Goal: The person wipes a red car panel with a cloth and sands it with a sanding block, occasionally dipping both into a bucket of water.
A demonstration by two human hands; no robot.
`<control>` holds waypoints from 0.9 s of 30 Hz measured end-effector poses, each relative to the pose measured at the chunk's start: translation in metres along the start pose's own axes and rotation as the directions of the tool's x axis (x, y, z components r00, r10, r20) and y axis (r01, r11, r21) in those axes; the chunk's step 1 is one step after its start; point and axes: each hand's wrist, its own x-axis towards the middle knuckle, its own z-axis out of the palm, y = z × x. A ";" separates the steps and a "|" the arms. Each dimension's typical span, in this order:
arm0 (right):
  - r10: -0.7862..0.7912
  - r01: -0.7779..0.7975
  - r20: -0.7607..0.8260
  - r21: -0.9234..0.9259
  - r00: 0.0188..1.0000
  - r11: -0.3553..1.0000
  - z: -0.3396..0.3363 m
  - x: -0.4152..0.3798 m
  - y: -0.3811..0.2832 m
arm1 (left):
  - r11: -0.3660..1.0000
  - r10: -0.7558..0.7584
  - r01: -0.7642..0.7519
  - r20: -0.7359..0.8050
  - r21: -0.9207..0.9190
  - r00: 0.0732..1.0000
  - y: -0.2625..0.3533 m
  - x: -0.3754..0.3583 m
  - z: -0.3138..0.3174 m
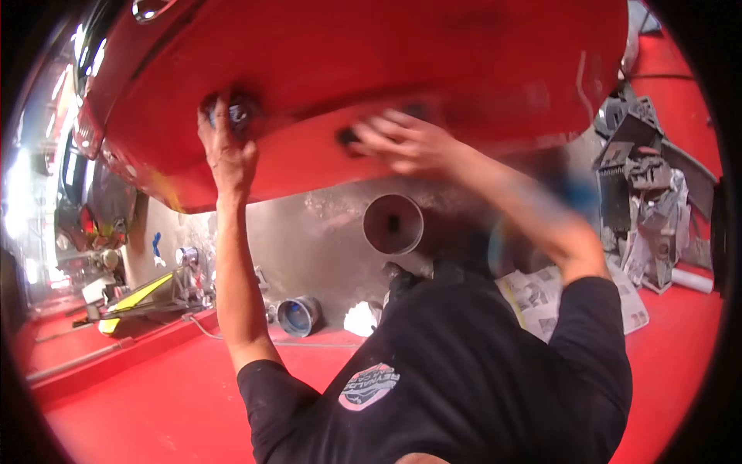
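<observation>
A large glossy red car panel [325,62] curves across the top of the head view. My left hand [229,155] is against its left part, with fingers curled over a dark, shiny round thing [242,114] whose kind I cannot make out. My right hand [406,143] is at the panel's lower middle, smeared by motion. Its fingers are bent over a dark pad [348,140], of which only a blurred edge shows.
Below the panel, a round metal container [393,197] stands on the grey floor. A bucket with blue inside [298,316] and a white crumpled cloth [361,319] are near my feet. Newspaper [533,298] and a pile of grey parts [649,178] lie right; a yellow-edged part [139,300] lies left.
</observation>
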 end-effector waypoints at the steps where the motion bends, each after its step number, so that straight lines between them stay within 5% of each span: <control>1: 0.017 -0.017 0.003 0.004 1.000 1.000 0.003 0.004 -0.006 | 1.000 0.008 -0.008 0.016 -0.002 1.000 0.005 -0.001 -0.002; 3: 0.060 -0.059 -0.064 0.011 0.996 0.998 0.015 0.009 -0.007 | 0.997 -0.027 0.029 0.021 -0.072 0.999 0.011 0.004 -0.010; 7: 0.234 -0.233 0.087 -0.026 0.968 0.972 -0.035 -0.129 -0.018 | 0.995 -0.038 0.039 0.014 -0.087 0.999 -0.005 -0.003 -0.004; 9: 0.186 -0.191 0.134 0.030 0.973 0.981 -0.036 -0.117 -0.004 | 0.996 -0.049 0.048 -0.008 -0.072 0.999 0.008 -0.003 -0.002; 11: 0.066 -0.071 -0.098 -0.051 0.993 0.996 0.000 -0.048 0.011 | 0.997 -0.057 0.057 -0.003 -0.051 0.998 0.016 0.003 0.002; 14: 0.074 -0.084 -0.115 -0.092 0.991 0.992 0.007 0.015 0.009 | 0.995 -0.063 0.063 0.000 -0.082 0.998 0.012 0.005 -0.001; 19: 0.272 -0.270 0.031 -0.061 0.962 0.961 -0.045 -0.132 -0.002 | 0.994 -0.043 0.044 0.004 -0.097 0.999 0.006 0.001 -0.007; 22: 0.208 -0.208 0.015 -0.015 0.978 0.978 -0.036 -0.092 0.013 | 0.997 -0.065 0.063 -0.019 -0.052 0.998 0.013 0.003 -0.001; 23: 0.099 -0.115 -0.220 -0.062 0.971 0.991 -0.002 -0.052 0.023 | 0.998 -0.038 0.037 -0.017 -0.056 0.999 0.015 0.009 0.001; 27: 0.095 -0.103 -0.173 -0.033 0.980 0.994 -0.010 0.013 0.025 | 0.989 -0.105 0.104 -0.006 -0.108 0.994 0.018 0.005 -0.003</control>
